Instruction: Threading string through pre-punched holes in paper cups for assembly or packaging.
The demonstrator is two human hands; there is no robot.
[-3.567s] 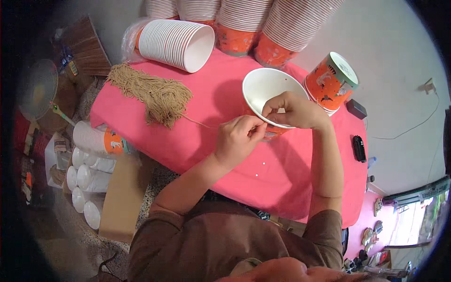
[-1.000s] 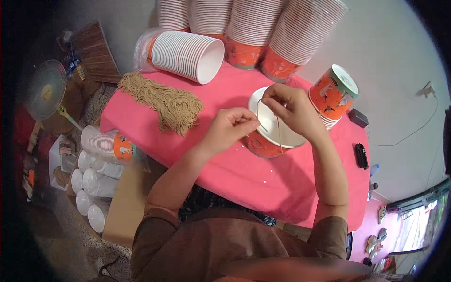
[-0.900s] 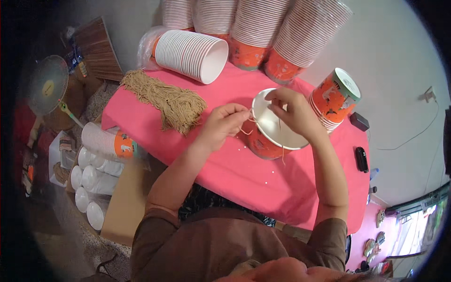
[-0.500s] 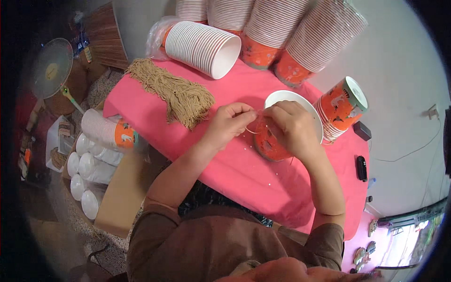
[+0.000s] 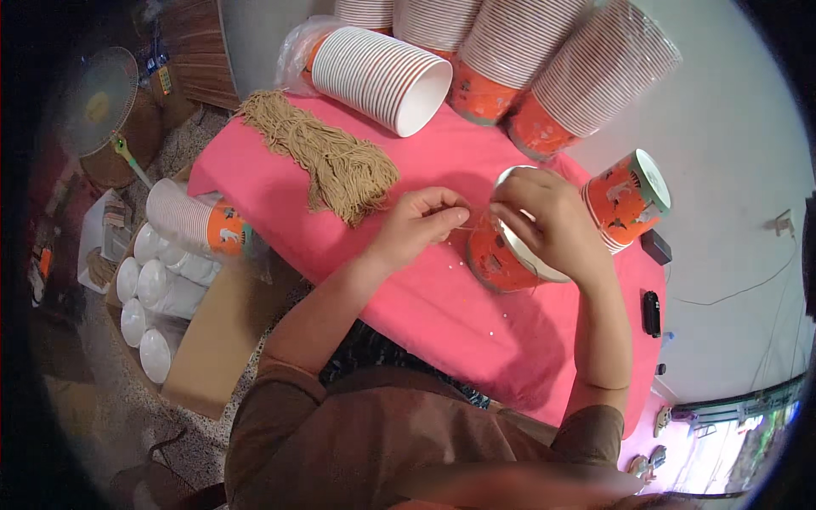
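Note:
An orange paper bucket [image 5: 493, 263] with a white rim stands on the pink-covered table in front of me. My left hand [image 5: 416, 225] is beside its left side, thumb and forefinger pinched on a thin, light cord [image 5: 463, 228]. The cord runs across toward my right hand [image 5: 548, 219], which arches over the bucket's mouth. Its fingertips are closed at the near-left rim, seemingly on the cord's other part; the exact grip is hard to see. Part of the rim and the inside are hidden by this hand. A bundle of tan cords [image 5: 340, 166] lies farther left.
Tall wrapped stacks of paper buckets [image 5: 531, 51] line the back, with one stack lying sideways [image 5: 374, 81]. An upturned orange stack [image 5: 620, 200] stands at right, near a black box [image 5: 655, 246]. White specks dot the pink tablecloth [image 5: 425, 314]. A cardboard box [image 5: 217, 340] sits at left.
My right hand has shifted a little right and rolled over the bucket's mouth, opening the gap from my left hand. The cord between them now lies straighter. My view has shifted slightly.

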